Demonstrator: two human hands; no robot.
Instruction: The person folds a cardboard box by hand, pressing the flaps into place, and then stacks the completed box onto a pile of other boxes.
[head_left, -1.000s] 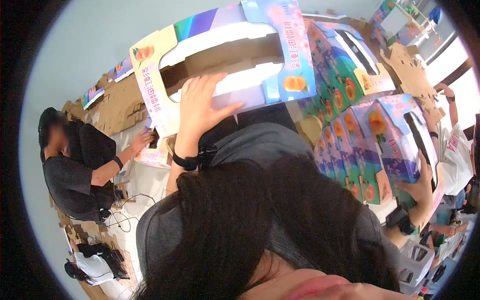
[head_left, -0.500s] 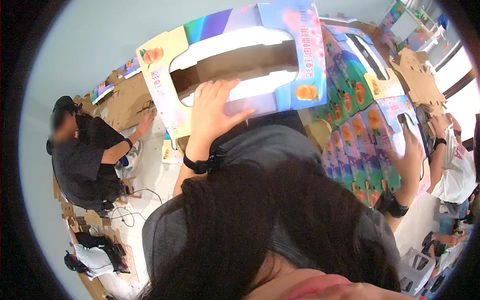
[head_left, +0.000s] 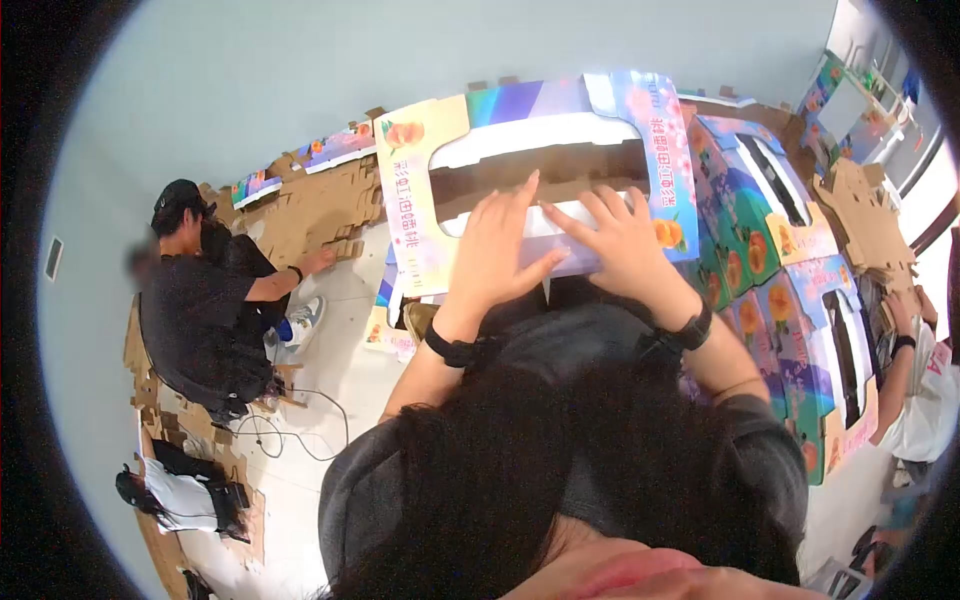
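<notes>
Both hands press flat on the printed fruit carton (head_left: 520, 190), held up in front of the person's chest. The left hand (head_left: 497, 248) lies spread on the white flap below the window cut-out; the right hand (head_left: 622, 240) lies beside it, fingers extended — neither is clenched, and neither wraps an edge that I can see. The step in hand appears to be folding that flap into shape. The next move likely calls for firm, even pressure along the fold line. The carton's lower edge is hidden behind the hands and the person's head. To the right stands a stack of finished cartons (head_left: 800, 280). A seated co-worker (head_left: 205, 300) handles flat cardboard sheets (head_left: 310, 210) on the floor — details there are too small to make out.
</notes>
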